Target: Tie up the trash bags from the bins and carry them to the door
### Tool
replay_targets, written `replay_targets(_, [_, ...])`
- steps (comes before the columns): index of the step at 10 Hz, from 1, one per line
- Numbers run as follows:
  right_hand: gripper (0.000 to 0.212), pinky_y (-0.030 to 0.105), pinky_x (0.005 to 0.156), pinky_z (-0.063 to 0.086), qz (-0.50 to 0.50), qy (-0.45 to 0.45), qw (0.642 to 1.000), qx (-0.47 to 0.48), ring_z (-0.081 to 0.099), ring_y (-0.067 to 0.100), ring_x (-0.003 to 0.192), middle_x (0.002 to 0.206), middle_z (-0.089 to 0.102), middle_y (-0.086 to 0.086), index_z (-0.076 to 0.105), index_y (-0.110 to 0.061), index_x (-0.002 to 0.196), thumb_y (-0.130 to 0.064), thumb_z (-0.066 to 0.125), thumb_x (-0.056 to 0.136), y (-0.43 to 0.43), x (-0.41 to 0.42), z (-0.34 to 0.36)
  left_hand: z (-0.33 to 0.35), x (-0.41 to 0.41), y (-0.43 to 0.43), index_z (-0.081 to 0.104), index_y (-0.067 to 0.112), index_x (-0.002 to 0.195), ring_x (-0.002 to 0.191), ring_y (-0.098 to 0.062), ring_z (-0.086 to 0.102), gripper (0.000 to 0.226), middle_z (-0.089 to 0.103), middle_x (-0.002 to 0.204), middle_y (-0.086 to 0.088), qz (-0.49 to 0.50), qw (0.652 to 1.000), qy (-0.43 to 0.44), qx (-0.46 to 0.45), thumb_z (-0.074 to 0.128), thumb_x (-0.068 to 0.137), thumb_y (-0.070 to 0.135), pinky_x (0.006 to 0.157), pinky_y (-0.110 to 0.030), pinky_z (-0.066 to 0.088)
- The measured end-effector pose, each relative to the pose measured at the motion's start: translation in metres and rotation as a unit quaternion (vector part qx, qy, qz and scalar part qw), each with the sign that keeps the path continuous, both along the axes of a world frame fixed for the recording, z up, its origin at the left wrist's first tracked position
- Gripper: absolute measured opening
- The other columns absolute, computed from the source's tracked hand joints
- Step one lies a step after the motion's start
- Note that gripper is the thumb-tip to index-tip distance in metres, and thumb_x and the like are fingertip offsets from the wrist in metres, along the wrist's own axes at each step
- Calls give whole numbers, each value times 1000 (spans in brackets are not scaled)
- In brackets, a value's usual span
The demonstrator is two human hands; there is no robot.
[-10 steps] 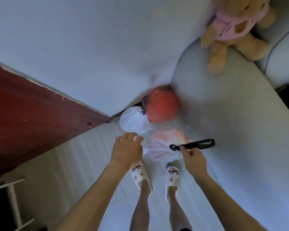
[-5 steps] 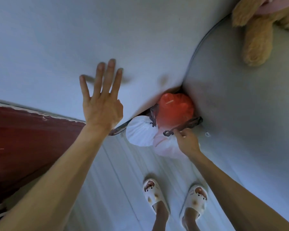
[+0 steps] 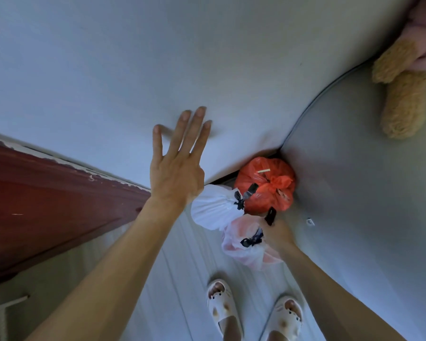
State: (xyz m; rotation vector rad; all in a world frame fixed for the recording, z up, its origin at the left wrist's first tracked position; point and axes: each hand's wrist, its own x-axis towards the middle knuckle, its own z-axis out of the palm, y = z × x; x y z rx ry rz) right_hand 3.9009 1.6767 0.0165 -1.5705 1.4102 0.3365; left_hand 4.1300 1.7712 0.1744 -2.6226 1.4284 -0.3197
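The left hand (image 3: 176, 173) lies flat against the white wall (image 3: 108, 70), fingers straight and spread, holding nothing. The right hand (image 3: 279, 236) is low over the floor (image 3: 182, 267), partly hidden behind the pinkish-white bag (image 3: 241, 247), and pinches that bag's black drawstring (image 3: 270, 216) (its end sticks up above the knuckles). This bag touches the white bag (image 3: 212, 210). Just beyond sits the red bag (image 3: 263, 185), knotted, in the floor's corner where the wall meets a grey surface (image 3: 354, 193).
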Motion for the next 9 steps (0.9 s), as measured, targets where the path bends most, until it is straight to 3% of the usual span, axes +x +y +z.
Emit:
replay_targets(1, [24, 32, 67, 45, 125, 44, 988, -79, 63, 31, 80, 83, 68, 6, 65, -19, 88, -34, 49, 98, -3, -4, 7, 5, -2, 0, 0, 26, 157, 150, -18, -15, 97, -18, 163, 2, 1, 1000, 8, 20, 60, 80, 20, 119, -58, -1])
replay_targets(2, [28, 32, 65, 48, 137, 28, 979, -148, 65, 24, 76, 79, 71, 2, 67, -23, 79, -39, 50, 96, -7, 0, 20, 9, -1, 1, 2, 27, 157, 150, -18, -16, 95, -19, 163, 1, 0, 999, 9, 32, 59, 80, 22, 119, -57, -3])
replay_targets(3, [33, 29, 61, 47, 9, -83, 982, -168, 63, 18, 61, 62, 65, -3, 59, -21, 66, -35, 54, 95, -11, 14, 41, 10, -3, 2, 7, 27, 157, 150, -20, -15, 93, -18, 163, 0, 3, 999, 9, 35, 59, 80, 22, 119, -59, 0])
replay_targets(4, [25, 31, 69, 49, -51, -110, 976, -183, 64, 24, 69, 71, 70, 0, 64, -17, 78, -32, 54, 96, -22, 22, 50, 7, -6, -2, 12, 28, 157, 150, -22, -14, 93, -16, 164, -2, 12, 999, 10, 34, 61, 78, 19, 117, -61, 4])
replay_targets(5, [25, 32, 70, 42, 32, -6, 995, -98, 55, 27, 74, 79, 66, 5, 60, -16, 83, -30, 47, 98, -35, 15, 38, 4, -11, -7, 10, 29, 157, 150, -23, -16, 93, -19, 163, -4, 36, 999, 13, 30, 60, 78, 20, 117, -62, 4])
replay_targets(6, [27, 34, 66, 43, 108, 34, 993, -21, 57, 27, 73, 70, 61, 1, 55, -19, 69, -29, 47, 93, -39, 4, 25, 0, -16, -11, 8, 30, 157, 150, -24, -17, 96, -21, 162, -4, 56, 998, 12, 30, 62, 78, 21, 118, -61, 4])
replay_targets(7, [22, 31, 65, 43, 134, 30, 991, 1, 59, 21, 74, 71, 63, -6, 58, -24, 69, -27, 51, 91, -40, -4, 27, 2, -18, -13, 8, 30, 157, 150, -23, -15, 99, -18, 163, -3, 69, 997, 14, 21, 64, 76, 19, 118, -61, 4])
replay_targets(8, [15, 26, 71, 45, 184, 6, 983, -14, 64, 17, 84, 86, 70, -8, 70, -28, 88, -27, 55, 92, -43, -7, 41, 8, -23, -13, 10, 31, 156, 151, -23, -13, 98, -16, 164, -3, 65, 997, 21, 18, 64, 76, 19, 118, -60, 3])
replay_targets(9, [20, 27, 85, 48, 245, 20, 969, -30, 65, 19, 99, 104, 73, -6, 70, -28, 105, -26, 56, 90, -47, -7, 65, 23, -30, -9, 11, 32, 156, 150, -22, -14, 92, -21, 162, -2, 81, 994, 41, 53, 61, 79, 22, 119, -58, 3])
